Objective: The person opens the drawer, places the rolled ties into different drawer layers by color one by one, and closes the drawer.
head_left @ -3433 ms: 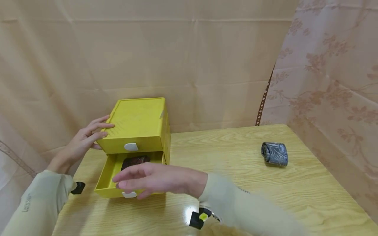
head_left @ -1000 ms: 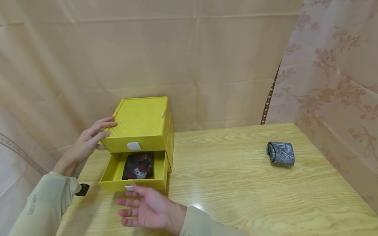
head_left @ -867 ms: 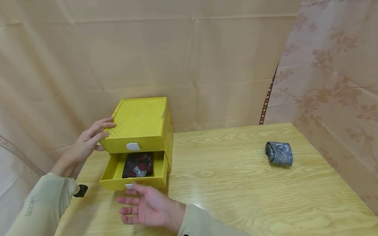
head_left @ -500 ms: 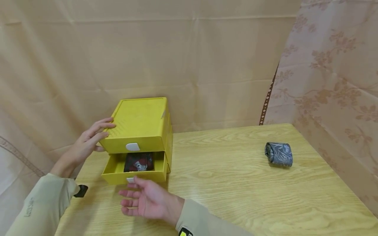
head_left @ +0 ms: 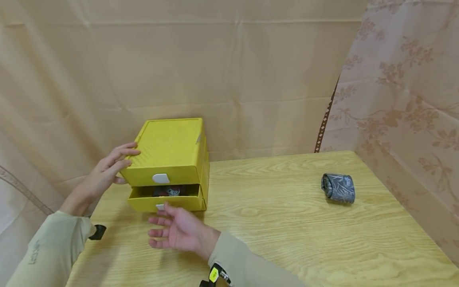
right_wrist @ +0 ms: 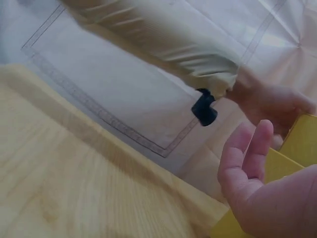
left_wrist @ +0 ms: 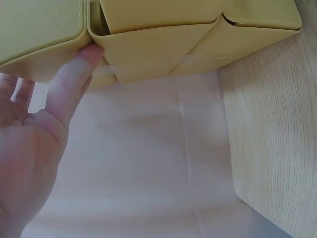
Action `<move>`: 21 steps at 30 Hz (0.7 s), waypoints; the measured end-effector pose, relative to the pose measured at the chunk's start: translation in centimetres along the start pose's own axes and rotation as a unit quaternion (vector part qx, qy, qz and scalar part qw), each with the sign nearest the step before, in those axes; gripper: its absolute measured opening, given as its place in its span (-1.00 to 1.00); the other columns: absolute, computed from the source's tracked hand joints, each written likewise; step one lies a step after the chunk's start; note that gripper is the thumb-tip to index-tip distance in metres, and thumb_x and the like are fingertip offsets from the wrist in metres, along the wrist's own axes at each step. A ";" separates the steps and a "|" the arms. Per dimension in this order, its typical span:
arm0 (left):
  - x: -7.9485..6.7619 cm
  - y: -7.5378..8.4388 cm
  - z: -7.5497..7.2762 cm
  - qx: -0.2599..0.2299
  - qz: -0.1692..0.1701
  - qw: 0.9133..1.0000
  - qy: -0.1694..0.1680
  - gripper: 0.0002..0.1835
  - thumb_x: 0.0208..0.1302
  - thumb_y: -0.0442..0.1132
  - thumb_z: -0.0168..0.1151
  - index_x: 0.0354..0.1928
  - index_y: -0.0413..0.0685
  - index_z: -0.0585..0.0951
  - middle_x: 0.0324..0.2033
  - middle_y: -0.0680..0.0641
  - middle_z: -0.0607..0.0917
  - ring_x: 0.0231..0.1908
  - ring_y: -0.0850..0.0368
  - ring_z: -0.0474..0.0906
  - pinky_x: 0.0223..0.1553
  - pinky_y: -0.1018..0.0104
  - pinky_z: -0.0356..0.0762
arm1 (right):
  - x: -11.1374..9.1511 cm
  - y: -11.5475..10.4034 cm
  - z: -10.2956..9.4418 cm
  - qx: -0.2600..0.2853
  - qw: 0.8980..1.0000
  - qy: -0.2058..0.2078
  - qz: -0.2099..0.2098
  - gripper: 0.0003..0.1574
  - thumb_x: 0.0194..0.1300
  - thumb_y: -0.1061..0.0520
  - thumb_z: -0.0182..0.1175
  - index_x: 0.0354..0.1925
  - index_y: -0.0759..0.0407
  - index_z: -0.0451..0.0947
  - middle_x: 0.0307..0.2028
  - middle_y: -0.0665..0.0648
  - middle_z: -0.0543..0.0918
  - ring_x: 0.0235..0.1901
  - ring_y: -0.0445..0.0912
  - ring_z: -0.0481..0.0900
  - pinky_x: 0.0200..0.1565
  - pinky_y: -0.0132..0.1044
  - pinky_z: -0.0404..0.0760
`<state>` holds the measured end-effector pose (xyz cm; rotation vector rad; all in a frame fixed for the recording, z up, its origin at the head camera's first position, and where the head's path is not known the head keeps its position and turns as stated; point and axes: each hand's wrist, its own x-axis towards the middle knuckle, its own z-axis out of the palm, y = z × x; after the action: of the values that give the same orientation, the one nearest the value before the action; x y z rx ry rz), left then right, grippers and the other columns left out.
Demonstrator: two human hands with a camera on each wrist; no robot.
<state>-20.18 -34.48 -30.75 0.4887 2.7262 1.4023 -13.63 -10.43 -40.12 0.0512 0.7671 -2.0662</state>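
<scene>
A yellow two-drawer box (head_left: 168, 147) stands on the wooden table; its upper drawer is closed. The lower drawer (head_left: 172, 203) is partly out, with a dark red and black patterned cloth bundle (head_left: 175, 191) inside, mostly hidden under the upper drawer. My left hand (head_left: 111, 165) rests on the box's left top edge, fingers extended over the top; in the left wrist view its thumb touches the front corner. My right hand (head_left: 181, 231) is at the lower drawer's front, thumb against the white pull tab (head_left: 160, 207), the other fingers spread loosely below it.
A rolled blue-grey patterned cloth bundle (head_left: 338, 187) lies at the table's right side. A beige curtain (head_left: 251, 79) hangs behind the table, and a floral curtain (head_left: 412, 99) hangs on the right.
The lower drawer has slid inward, hiding more of the dark cloth bundle. My right hand has moved away from me with the drawer front; my left hand has stayed on the box.
</scene>
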 end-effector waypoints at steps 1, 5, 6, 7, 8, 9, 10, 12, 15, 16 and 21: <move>0.0 0.0 0.0 -0.001 -0.001 1.000 0.000 -0.60 0.53 -0.10 -0.20 0.30 0.00 0.33 0.43 0.11 0.05 0.21 0.20 0.16 -0.25 0.12 0.55 | 0.1 -0.1 0.0 0.001 1.000 0.004 -0.002 -0.44 0.39 -0.19 0.00 0.13 0.16 0.30 0.08 0.21 0.48 -0.21 0.01 0.51 -0.10 -0.07 0.56; 0.0 -0.1 0.0 -0.005 0.003 1.000 0.000 -0.60 0.53 -0.11 -0.19 0.30 -0.01 0.32 0.43 0.11 0.05 0.19 0.19 0.17 -0.26 0.10 0.54 | 0.8 -0.7 0.2 0.014 1.000 0.017 -0.009 -0.52 0.38 -0.19 0.02 0.02 0.14 0.36 -0.03 0.15 0.53 -0.20 0.02 0.50 -0.09 -0.04 0.53; 0.0 -0.1 0.0 -0.005 0.004 1.000 0.000 -0.60 0.53 -0.10 -0.19 0.31 -0.01 0.32 0.43 0.11 0.05 0.19 0.20 0.17 -0.26 0.11 0.54 | 1.0 -0.8 0.1 0.015 1.000 0.020 -0.012 -0.55 0.38 -0.18 0.02 -0.02 0.12 0.37 -0.06 0.14 0.53 -0.20 0.01 0.49 -0.09 -0.04 0.53; 0.0 -0.2 0.1 -0.006 0.004 1.000 0.000 -0.60 0.53 -0.10 -0.19 0.30 -0.01 0.32 0.43 0.11 0.06 0.19 0.21 0.17 -0.26 0.11 0.55 | 1.1 -1.0 0.1 0.018 0.999 0.023 -0.013 -0.59 0.39 -0.17 0.01 -0.06 0.11 0.38 -0.08 0.13 0.54 -0.20 0.01 0.49 -0.09 -0.04 0.53; 0.1 -0.2 0.1 -0.009 0.006 1.000 -0.001 -0.60 0.53 -0.11 -0.19 0.30 -0.02 0.32 0.43 0.11 0.06 0.19 0.22 0.18 -0.26 0.11 0.55 | 1.3 -1.2 0.0 0.020 0.999 0.025 -0.014 -0.62 0.39 -0.17 0.01 -0.10 0.09 0.38 -0.10 0.11 0.54 -0.21 0.00 0.49 -0.10 -0.05 0.53; 0.1 -0.2 0.2 -0.010 0.007 1.000 -0.002 -0.61 0.53 -0.11 -0.19 0.30 -0.02 0.33 0.43 0.11 0.06 0.19 0.23 0.18 -0.26 0.12 0.55 | 1.5 -1.3 -0.1 0.021 0.999 0.028 -0.018 -0.65 0.40 -0.16 0.00 -0.12 0.09 0.39 -0.12 0.11 0.54 -0.21 0.01 0.50 -0.11 -0.05 0.54; 0.1 -0.2 0.3 -0.013 0.007 1.000 -0.003 -0.61 0.53 -0.11 -0.18 0.30 -0.03 0.33 0.43 0.10 0.06 0.19 0.24 0.19 -0.26 0.12 0.56 | 1.6 -1.5 -0.1 0.021 0.999 0.030 -0.020 -0.66 0.41 -0.15 -0.01 -0.13 0.08 0.39 -0.14 0.10 0.54 -0.21 0.00 0.50 -0.12 -0.05 0.54; 0.1 -0.2 0.3 -0.018 0.007 1.000 -0.004 -0.61 0.53 -0.11 -0.18 0.29 -0.03 0.33 0.43 0.09 0.06 0.21 0.26 0.19 -0.25 0.13 0.56 | 1.9 -1.8 -0.2 0.023 0.999 0.034 -0.026 -0.68 0.43 -0.12 -0.03 -0.14 0.09 0.41 -0.17 0.09 0.55 -0.22 0.00 0.50 -0.12 -0.05 0.54; 0.0 -0.1 0.3 -0.019 -0.005 1.000 -0.005 -0.59 0.52 -0.06 -0.19 0.31 0.01 0.32 0.43 0.13 0.05 0.23 0.23 0.16 -0.20 0.07 0.53 | 2.2 -2.1 -0.3 0.026 0.998 0.037 -0.031 -0.71 0.45 -0.08 -0.03 -0.14 0.10 0.44 -0.20 0.07 0.55 -0.23 0.00 0.50 -0.12 -0.05 0.53; -0.1 0.0 0.3 -0.019 -0.013 1.000 -0.007 -0.58 0.52 -0.03 -0.19 0.32 0.05 0.31 0.43 0.15 0.04 0.25 0.20 0.15 -0.18 0.04 0.52 | 2.3 -2.2 -0.3 0.025 0.999 0.036 -0.031 -0.71 0.45 -0.07 -0.04 -0.14 0.10 0.44 -0.20 0.06 0.55 -0.23 0.00 0.50 -0.11 -0.04 0.52; -0.4 0.1 0.1 -0.015 -0.049 0.999 -0.013 -0.53 0.49 0.09 -0.20 0.35 0.18 0.28 0.43 0.27 -0.02 0.30 0.07 0.06 -0.12 0.01 0.42 | 2.7 -2.5 -0.5 0.013 0.998 0.040 -0.036 -0.71 0.46 -0.07 -0.04 -0.17 0.09 0.46 -0.22 0.05 0.57 -0.26 0.00 0.52 -0.15 -0.04 0.54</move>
<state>-19.77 -34.42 -30.77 0.3652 2.6641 1.4015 -17.25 -11.15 -40.15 0.1226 0.8011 -2.1539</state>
